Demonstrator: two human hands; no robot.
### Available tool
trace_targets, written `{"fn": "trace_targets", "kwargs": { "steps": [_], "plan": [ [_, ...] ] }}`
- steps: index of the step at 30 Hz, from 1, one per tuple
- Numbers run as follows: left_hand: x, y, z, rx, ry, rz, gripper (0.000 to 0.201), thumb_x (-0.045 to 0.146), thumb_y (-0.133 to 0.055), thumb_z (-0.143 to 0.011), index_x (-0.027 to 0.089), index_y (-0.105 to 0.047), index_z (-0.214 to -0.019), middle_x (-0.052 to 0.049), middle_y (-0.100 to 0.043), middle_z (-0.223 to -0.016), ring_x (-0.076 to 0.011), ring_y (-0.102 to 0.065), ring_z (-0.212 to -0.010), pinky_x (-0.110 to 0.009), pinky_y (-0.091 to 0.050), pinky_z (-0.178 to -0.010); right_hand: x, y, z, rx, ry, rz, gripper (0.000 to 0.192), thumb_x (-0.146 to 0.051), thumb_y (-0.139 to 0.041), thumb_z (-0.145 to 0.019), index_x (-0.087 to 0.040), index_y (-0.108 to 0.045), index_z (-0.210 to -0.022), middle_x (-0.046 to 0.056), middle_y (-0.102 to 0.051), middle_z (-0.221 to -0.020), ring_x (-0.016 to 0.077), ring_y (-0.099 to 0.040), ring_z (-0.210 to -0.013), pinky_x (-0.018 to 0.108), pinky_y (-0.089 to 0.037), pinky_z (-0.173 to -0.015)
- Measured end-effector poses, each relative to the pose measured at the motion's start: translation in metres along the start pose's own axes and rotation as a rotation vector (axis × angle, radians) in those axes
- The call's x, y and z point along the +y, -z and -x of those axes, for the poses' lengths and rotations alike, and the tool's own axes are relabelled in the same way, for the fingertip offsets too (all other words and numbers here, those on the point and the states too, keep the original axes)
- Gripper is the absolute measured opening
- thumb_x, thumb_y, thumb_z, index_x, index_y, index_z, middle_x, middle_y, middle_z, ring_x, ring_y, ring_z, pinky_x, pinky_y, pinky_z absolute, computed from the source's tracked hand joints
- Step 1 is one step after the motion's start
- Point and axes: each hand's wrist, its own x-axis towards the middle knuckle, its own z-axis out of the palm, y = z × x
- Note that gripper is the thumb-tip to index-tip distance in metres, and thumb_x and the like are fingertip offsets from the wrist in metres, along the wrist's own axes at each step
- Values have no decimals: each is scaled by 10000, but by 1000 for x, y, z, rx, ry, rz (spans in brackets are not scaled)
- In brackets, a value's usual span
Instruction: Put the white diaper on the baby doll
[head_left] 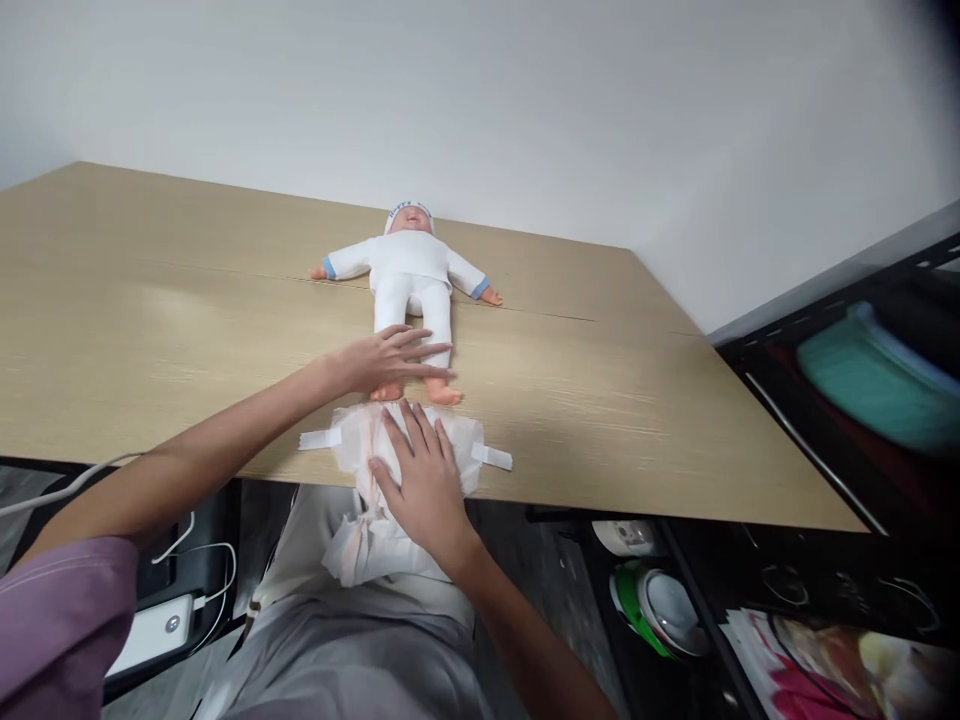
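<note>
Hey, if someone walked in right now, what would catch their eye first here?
First the baby doll in white, lying face-up on the wooden table near the wall. Next the hands: the left hand rests over the doll's lower legs, and the right hand presses flat on an open diaper that hangs over the table's near edge.

Matt wood-grain table (150, 300), soft crinkled white diaper (360, 440), cloth-suited doll (411, 270).

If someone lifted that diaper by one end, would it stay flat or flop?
The diaper would probably flop: its near half already droops over the table edge. It looks soft, light and crumpled, and the side tabs would likely dangle.
</note>
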Motion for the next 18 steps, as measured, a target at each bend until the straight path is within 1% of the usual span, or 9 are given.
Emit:
{"fn": "trace_targets", "kwargs": {
  "steps": [2,4,6,7,8,10,12,15,18],
  "plan": [
    [-2,-3,-6,32,-31,17,1091,11,-806,-710,389,-495,-1685,-15,-342,-1881,-397,-378,-1690,-521,-409,-1301,0,0,0,4,1,-6,684,-470,-555,-1156,-240,-407,-1783,109,-333,-1868,321,-265,-1760,613,-263,-1428],
    [-3,-5,-10,62,-48,18,792,57,-766,-809,345,-633,-1535,-21,-492,-1801,-372,-439,-1639,-505,-403,-1283,0,0,0,5,-1,-17,684,-469,-558,-1154,-249,-406,-1784,101,-341,-1865,319,-263,-1761,618,-265,-1427],
    [-4,-6,-16,86,-58,13,448,145,-707,-936,301,-717,-1356,-56,-683,-1607,-356,-549,-1507,-504,-400,-1253,1,0,1,1,2,-26,684,-466,-556,-1153,-253,-404,-1784,97,-341,-1866,317,-260,-1762,622,-266,-1427],
    [-5,-6,-18,95,-66,12,328,186,-676,-982,284,-734,-1289,-77,-744,-1493,-353,-596,-1417,-507,-405,-1229,2,0,1,-2,5,-29,684,-463,-552,-1154,-252,-400,-1786,97,-335,-1868,316,-257,-1763,621,-266,-1428],
    [-5,-6,-21,103,-76,14,264,211,-659,-1002,272,-741,-1246,-93,-776,-1398,-351,-624,-1330,-509,-414,-1198,2,0,1,-7,6,-32,686,-462,-546,-1155,-249,-394,-1789,97,-325,-1872,314,-253,-1764,620,-265,-1429],
    [-9,-1,-27,118,-95,46,238,215,-661,-989,262,-746,-1206,-106,-792,-1291,-350,-633,-1209,-506,-431,-1128,4,2,-1,-28,3,-37,689,-466,-538,-1158,-249,-384,-1793,94,-300,-1881,306,-248,-1766,612,-263,-1432],
    [-16,8,-32,144,-94,141,264,193,-659,-965,264,-748,-1203,-106,-794,-1270,-344,-622,-1161,-492,-437,-1078,7,4,-6,-56,-2,-44,686,-476,-544,-1157,-259,-391,-1790,82,-281,-1887,295,-243,-1768,600,-254,-1438],
    [-30,30,-39,217,-75,396,273,232,-623,-999,270,-752,-1237,-95,-802,-1285,-327,-612,-1176,-467,-441,-1079,12,6,-16,-105,4,-55,666,-470,-545,-1160,-276,-408,-1781,67,-277,-1889,280,-234,-1771,593,-228,-1447],
    [-45,55,-45,297,-55,613,277,351,-657,-1033,271,-760,-1277,-75,-809,-1296,-312,-617,-1230,-457,-447,-1120,18,8,-32,-143,22,-61,641,-453,-516,-1176,-281,-402,-1783,66,-271,-1889,276,-227,-1774,595,-221,-1446]
  ]
}}
